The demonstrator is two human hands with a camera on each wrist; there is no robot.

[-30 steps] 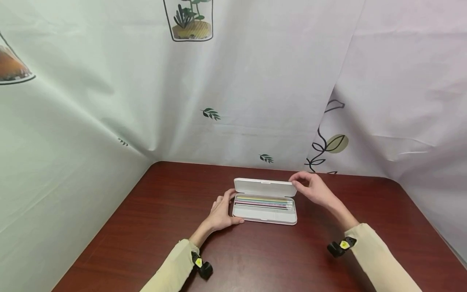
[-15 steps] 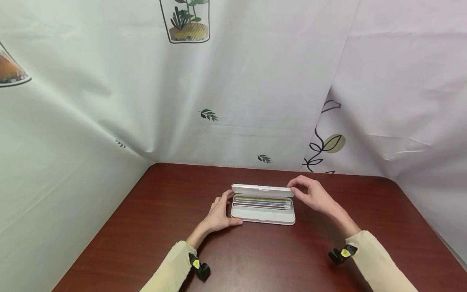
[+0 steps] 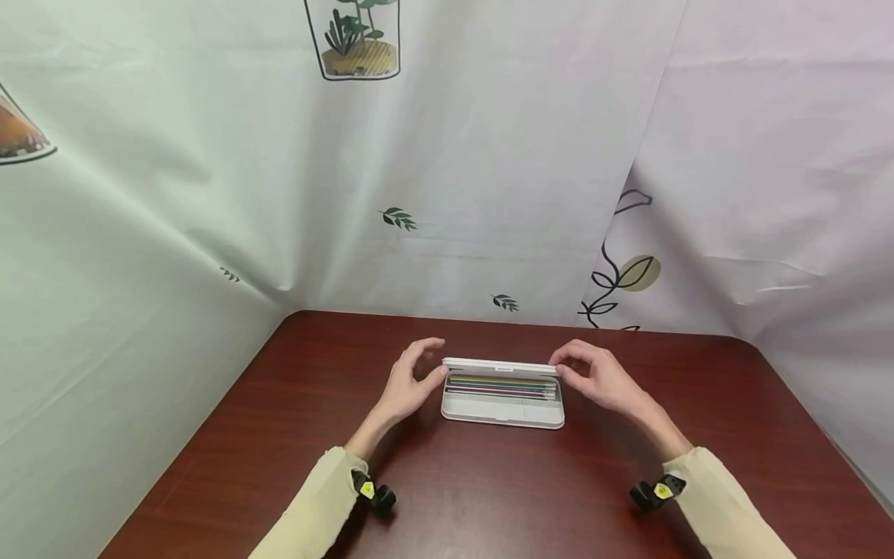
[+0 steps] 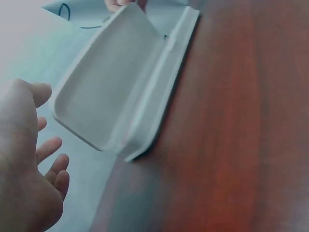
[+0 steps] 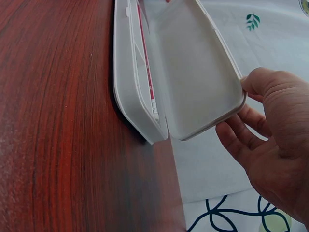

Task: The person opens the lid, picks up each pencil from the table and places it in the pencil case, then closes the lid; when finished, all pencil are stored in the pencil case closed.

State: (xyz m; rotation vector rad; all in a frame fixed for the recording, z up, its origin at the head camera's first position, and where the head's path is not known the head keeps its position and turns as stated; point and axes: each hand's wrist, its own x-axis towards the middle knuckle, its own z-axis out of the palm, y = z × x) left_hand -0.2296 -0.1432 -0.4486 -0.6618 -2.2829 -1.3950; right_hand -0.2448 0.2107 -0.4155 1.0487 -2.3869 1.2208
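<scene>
A white pencil case point(image 3: 482, 408) lies on the table with its lid point(image 3: 500, 366) raised and tilted toward me. Several coloured pencils point(image 3: 499, 387) fill its rear section; the front section shows its bare white floor. My right hand point(image 3: 602, 378) pinches the lid's right corner between thumb and fingers, plainly seen in the right wrist view. At the lid's left corner is my left hand point(image 3: 407, 385), its fingers loosely bent. In the left wrist view, the left hand point(image 4: 24, 159) stands slightly apart from the lid point(image 4: 108, 72), holding nothing.
The dark red wooden table point(image 3: 489, 489) extends around the case. A white patterned cloth point(image 3: 489, 155) hangs along its back and left sides. Both wrists carry small black cameras, one being the right camera point(image 3: 655, 492).
The lid has tipped forward and lower, with my right hand on its corner. My left hand has let go of the case base and risen to the lid's left corner.
</scene>
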